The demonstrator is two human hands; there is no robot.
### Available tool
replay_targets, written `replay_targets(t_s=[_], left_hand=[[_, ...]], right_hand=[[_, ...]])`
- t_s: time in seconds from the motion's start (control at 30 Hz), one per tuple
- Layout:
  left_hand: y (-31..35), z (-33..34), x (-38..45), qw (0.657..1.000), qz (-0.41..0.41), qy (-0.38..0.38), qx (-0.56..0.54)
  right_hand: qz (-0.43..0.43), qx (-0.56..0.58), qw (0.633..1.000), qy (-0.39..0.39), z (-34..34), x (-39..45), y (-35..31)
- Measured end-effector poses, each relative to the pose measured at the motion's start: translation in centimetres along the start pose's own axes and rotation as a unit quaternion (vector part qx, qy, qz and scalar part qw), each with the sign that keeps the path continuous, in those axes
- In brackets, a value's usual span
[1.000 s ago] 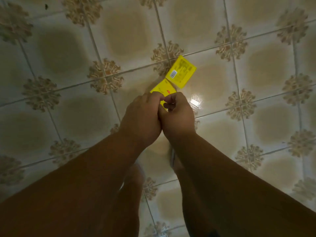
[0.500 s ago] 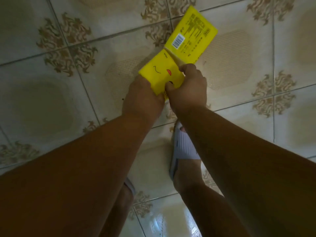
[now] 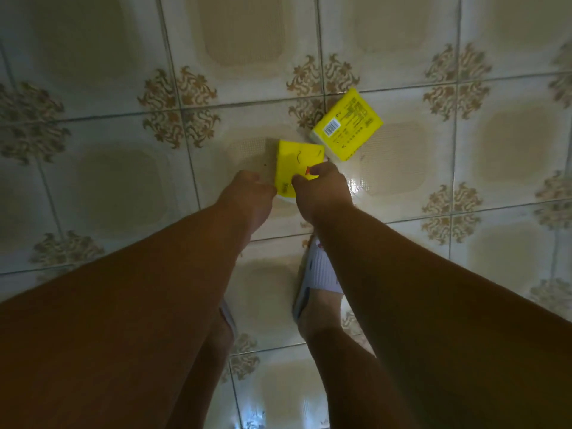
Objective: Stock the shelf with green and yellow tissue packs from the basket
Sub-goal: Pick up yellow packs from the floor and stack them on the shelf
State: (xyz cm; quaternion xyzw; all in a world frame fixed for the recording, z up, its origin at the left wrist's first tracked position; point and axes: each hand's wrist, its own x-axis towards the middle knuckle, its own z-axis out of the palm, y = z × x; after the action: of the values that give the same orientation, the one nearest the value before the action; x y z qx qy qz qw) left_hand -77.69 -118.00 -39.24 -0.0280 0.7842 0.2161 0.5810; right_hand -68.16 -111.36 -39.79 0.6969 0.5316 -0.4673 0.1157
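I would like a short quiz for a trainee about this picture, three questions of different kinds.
1. True or false: the pack with the barcode lies on the tiled floor.
2. Which hand pinches the smiley pack? A) left B) right C) neither
3. Fill in: both packs are coloured ____.

Key:
1. True.
2. B; the right hand pinches it with its fingers, while the left hand is beside it.
3. Yellow.

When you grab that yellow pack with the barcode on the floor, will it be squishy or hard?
Probably squishy: the yellow pack with the barcode looks like a soft wrapped tissue block. Likely light for its size. It lies flat on the tiled floor, so it should not roll; the glossy wrap may feel slippery.
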Motion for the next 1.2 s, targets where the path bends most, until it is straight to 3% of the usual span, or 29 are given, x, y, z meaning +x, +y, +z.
replay_targets(t_s=[0.17, 0.3, 0.43, 0.5, 0.63, 0.77, 0.9, 1.0, 1.07, 1.2], left_hand=[[-0.3, 0.8, 5.7, 0.996, 0.027, -0.021, 0.084], [-1.5, 2.7, 8.1, 0.994, 0.062, -0.062, 0.058], [-1.3, 1.1, 5.8, 0.992, 0.109, -0.018, -0.055], [-0.3, -1.0, 2.8, 0.988, 0.118, 0.027, -0.097], [3.1, -6.4, -5.3, 0.973, 0.136, 0.036, -0.185], [8.1, -12.3, -15.0, 0.949, 0.186, 0.073, -0.243], [13.0, -18.6, -26.1, 0.915, 0.209, 0.109, -0.328], [15.9, -23.7, -35.1, 0.867, 0.205, 0.080, -0.447], [17.3, -27.1, -41.0, 0.837, 0.211, 0.062, -0.501], [17.3, -33.9, -50.5, 0.835, 0.265, 0.053, -0.479]], right_hand=[[0.038, 0.013, 0.999, -0.009, 1.3, 5.4, 1.8], [0.050, 0.075, 0.995, -0.042, 3.1, 7.8, 3.1], [0.065, 0.183, 0.980, -0.036, 3.3, 4.8, 1.7], [0.066, 0.237, 0.969, -0.022, 2.3, 1.8, -0.4], [0.030, 0.300, 0.953, -0.030, -1.0, -5.8, -7.0], [-0.061, 0.288, 0.955, -0.028, -6.0, -14.6, -15.7], [-0.140, 0.314, 0.934, -0.100, -12.0, -25.2, -23.7], [-0.196, 0.340, 0.907, -0.152, -15.0, -34.2, -28.5], [-0.217, 0.328, 0.910, -0.134, -16.6, -40.5, -31.3], [-0.286, 0.262, 0.920, -0.059, -18.9, -50.6, -35.6]])
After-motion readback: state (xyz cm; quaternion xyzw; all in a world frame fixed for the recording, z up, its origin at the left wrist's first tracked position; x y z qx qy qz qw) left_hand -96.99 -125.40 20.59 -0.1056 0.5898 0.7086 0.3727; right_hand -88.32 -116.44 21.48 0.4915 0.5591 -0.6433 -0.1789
